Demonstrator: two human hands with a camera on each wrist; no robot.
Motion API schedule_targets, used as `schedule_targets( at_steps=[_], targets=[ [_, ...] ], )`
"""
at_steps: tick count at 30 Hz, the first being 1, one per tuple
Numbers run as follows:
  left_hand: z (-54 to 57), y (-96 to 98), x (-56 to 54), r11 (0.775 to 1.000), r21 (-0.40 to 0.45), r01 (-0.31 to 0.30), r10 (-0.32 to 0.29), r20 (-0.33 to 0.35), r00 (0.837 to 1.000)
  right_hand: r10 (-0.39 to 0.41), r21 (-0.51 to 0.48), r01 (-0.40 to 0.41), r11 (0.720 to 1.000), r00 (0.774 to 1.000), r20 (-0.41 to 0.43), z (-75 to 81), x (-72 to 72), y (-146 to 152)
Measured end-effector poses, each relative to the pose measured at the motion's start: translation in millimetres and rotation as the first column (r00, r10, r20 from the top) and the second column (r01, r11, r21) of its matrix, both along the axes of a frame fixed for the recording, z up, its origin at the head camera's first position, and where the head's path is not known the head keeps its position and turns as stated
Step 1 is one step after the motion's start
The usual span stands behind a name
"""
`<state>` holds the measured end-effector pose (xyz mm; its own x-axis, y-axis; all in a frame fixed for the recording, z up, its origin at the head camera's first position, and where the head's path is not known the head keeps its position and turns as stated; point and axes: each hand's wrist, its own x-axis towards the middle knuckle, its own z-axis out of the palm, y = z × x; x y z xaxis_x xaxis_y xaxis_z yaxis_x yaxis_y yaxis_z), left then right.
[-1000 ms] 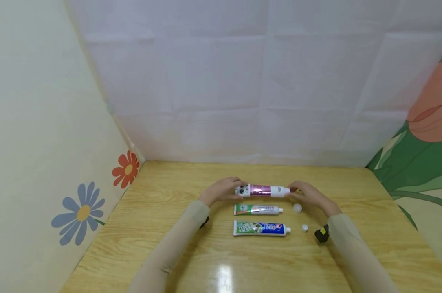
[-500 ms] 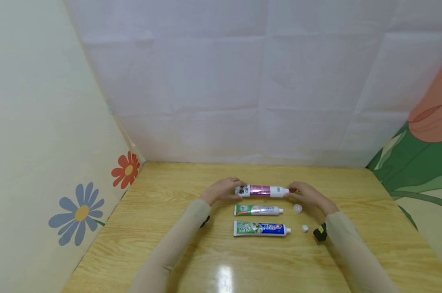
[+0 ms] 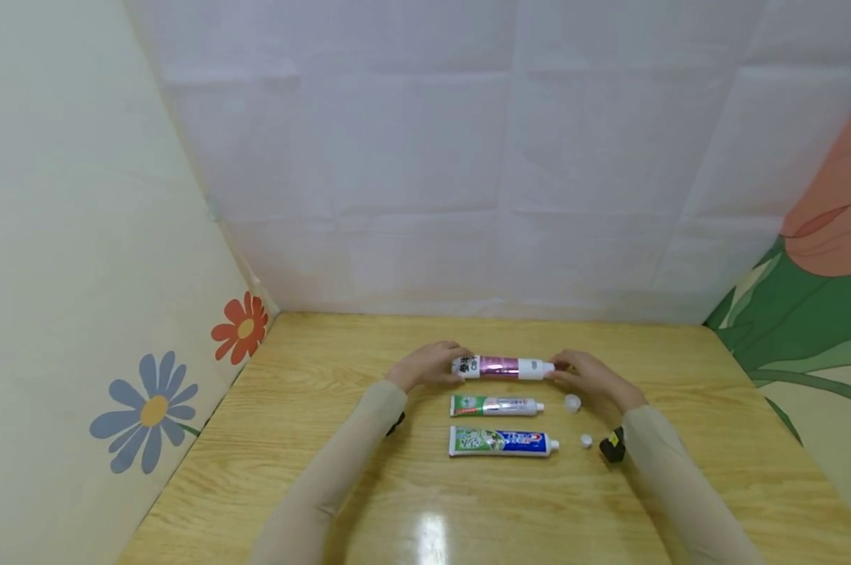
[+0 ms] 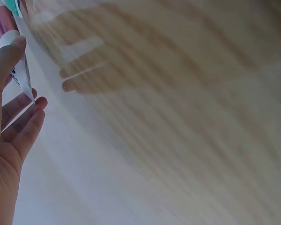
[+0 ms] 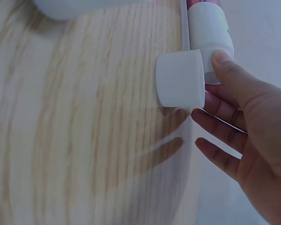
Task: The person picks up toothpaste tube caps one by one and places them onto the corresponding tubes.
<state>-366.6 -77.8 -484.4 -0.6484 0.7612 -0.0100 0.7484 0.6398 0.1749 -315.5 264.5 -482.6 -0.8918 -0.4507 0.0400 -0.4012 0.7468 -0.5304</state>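
Little change: my left grip (image 3: pixel 428 366) and right grip (image 3: pixel 592 374) still pinch the purple-white tube (image 3: pixel 499 367) at both ends; step seems unfinished.

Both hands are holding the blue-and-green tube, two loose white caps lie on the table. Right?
Wrong tube: the head view shows the left hand and right hand holding the pink-and-white tube, not the blue-and-green tube. The larger cap and smaller cap do lie loose on the table.
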Motion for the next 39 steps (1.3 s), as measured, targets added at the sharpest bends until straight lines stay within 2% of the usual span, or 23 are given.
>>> schedule_targets(
  at_steps=[6, 17, 25, 32, 39],
  targets=[
    [1.2, 0.4, -1.6, 1.0, -0.007, -0.011, 0.011, 0.012, 1.0, 0.014, 0.01, -0.014, 1.0, 1.0, -0.013, 0.1, -1.8, -0.9],
    [-4.5, -1.2, -5.3, 1.0, -0.013, -0.012, 0.012, 0.032, 0.999, 0.018, 0.02, -0.018, 1.0, 1.0, -0.006, -1.9, -3.5, -2.8],
    [-1.5, -2.2, -3.1, 0.999, -0.022, -0.023, 0.024, 0.032, 0.999, 0.004, -0.005, -0.005, 1.0, 1.0, -0.011, -1.4, -4.2, -5.5],
    [-0.1, -2.7, 0.1, 0.999, -0.037, -0.017, 0.016, -0.006, 1.0, 0.039, -0.024, -0.04, 0.999, 0.998, -0.045, -1.3, -3.8, -4.4],
    [3.2, -2.6, 5.6, 0.999, -0.051, -0.015, 0.015, -0.007, 1.0, 0.051, -0.025, -0.053, 0.998, 0.997, -0.059, -6.0, -3.2, -1.0]
  ],
)
